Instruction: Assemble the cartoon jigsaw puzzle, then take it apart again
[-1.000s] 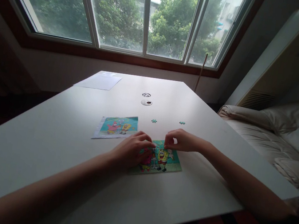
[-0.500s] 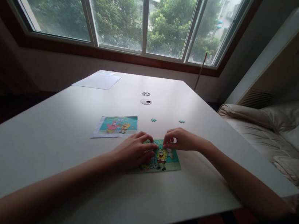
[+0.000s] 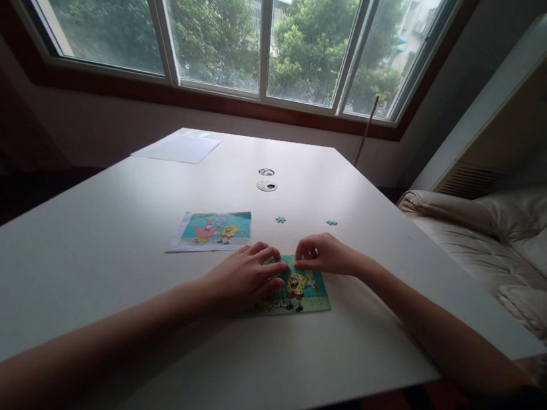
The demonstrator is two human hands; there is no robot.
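Note:
A cartoon jigsaw puzzle (image 3: pixel 308 300) in green and yellow lies on the white table in front of me. My left hand (image 3: pixel 249 272) rests over its left part, fingers a little apart, hiding that side of the picture. At the puzzle's top edge, my right hand (image 3: pixel 322 252) has its thumb and fingertips pinched together; anything between them is too small to make out. Two loose teal puzzle pieces lie beyond the hands: one piece (image 3: pixel 280 219) straight ahead, another piece (image 3: pixel 332 223) behind my right hand.
Left of the puzzle lies a picture sheet (image 3: pixel 217 230) with similar cartoon figures. White papers (image 3: pixel 177 148) sit at the table's far left. Two round inserts (image 3: pixel 266 186) are set in the tabletop (image 3: pixel 94 262). A padded sofa (image 3: pixel 480 239) stands to the right.
My right hand has shifted slightly to the left along the puzzle's top edge. My left hand and the loose pieces stay in place.

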